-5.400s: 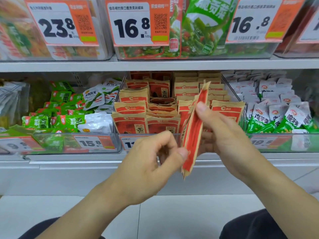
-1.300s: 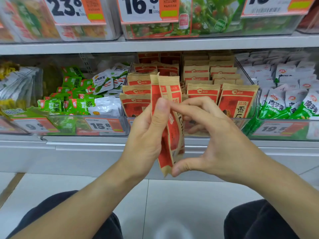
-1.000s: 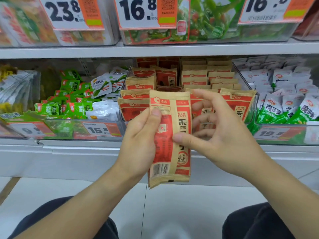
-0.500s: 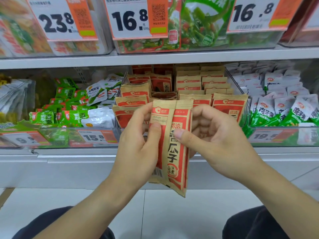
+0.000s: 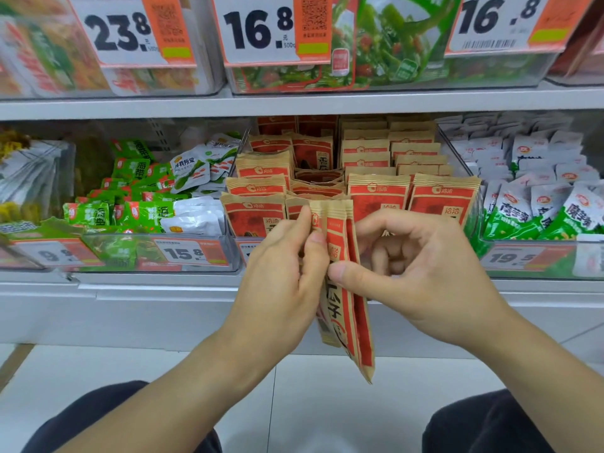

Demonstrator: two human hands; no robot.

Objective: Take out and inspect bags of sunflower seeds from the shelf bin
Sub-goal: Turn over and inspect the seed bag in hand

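Our left thumb point(image 5: 315, 253) and right thumb point(image 5: 348, 273) both press on the front of a sunflower seed bag point(image 5: 346, 305), pinching it from either side. Our left hand point(image 5: 281, 276) curls its fingers round the bag's left edge; our right hand point(image 5: 425, 273) has its thumb on the bag and its other fingers bent loosely behind it, so both hands grip the same packet. The bag, kraft brown with red panels and Chinese lettering, hangs upright and turned nearly edge-on to us, its lower corner pointing down in front of the white shelf front point(image 5: 163, 308).

Just behind our hands sits the clear shelf bin point(image 5: 240, 246), filled with rows of matching brown-and-red seed bags point(image 5: 379, 197) standing upright. To its left lies a bin of green snack packets point(image 5: 130, 210) with a 15.8 price label point(image 5: 183, 253); to its right, white-and-green packets point(image 5: 536, 210). Above, a grey shelf edge point(image 5: 294, 104) carries bins with large price tags point(image 5: 258, 31). Our dark trouser knees point(image 5: 483, 426) show over the pale tiled floor point(image 5: 327, 403).
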